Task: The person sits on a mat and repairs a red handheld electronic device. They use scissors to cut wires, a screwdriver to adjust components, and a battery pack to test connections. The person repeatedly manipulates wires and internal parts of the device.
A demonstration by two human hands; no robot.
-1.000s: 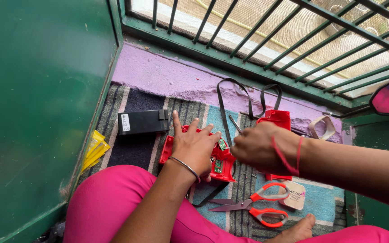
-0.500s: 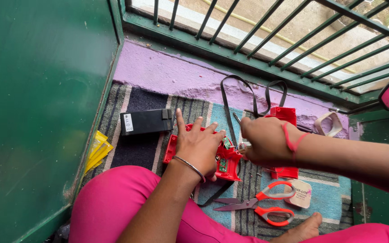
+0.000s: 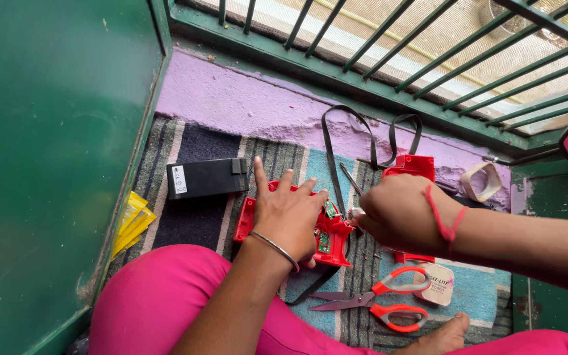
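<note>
I sit on a striped mat (image 3: 192, 223) laid against a purple sill (image 3: 244, 98), with a green wall (image 3: 47, 144) to my left and green window bars (image 3: 428, 59) ahead. My left hand (image 3: 288, 213) lies flat, fingers spread, pressing down on a red plastic casing (image 3: 331, 238) whose green circuit board shows at its right edge. My right hand (image 3: 396, 213) is curled closed just beside that edge, pinching something small and silvery at the fingertips; I cannot tell what it is. A red thread circles that wrist and a thin bangle circles the left one. Beyond my left hand rests a black battery block (image 3: 206, 177). Behind my right hand sits a second red casing part (image 3: 413, 165) with a black strap (image 3: 336, 158) looping up onto the sill. Near my right wrist, toward me, lie orange-handled scissors (image 3: 382, 304) beside a small printed card (image 3: 436, 284). A roll of tape (image 3: 481, 182) rests farther right. Yellow packets (image 3: 133, 220) lean at the wall, left of my left hand.
</note>
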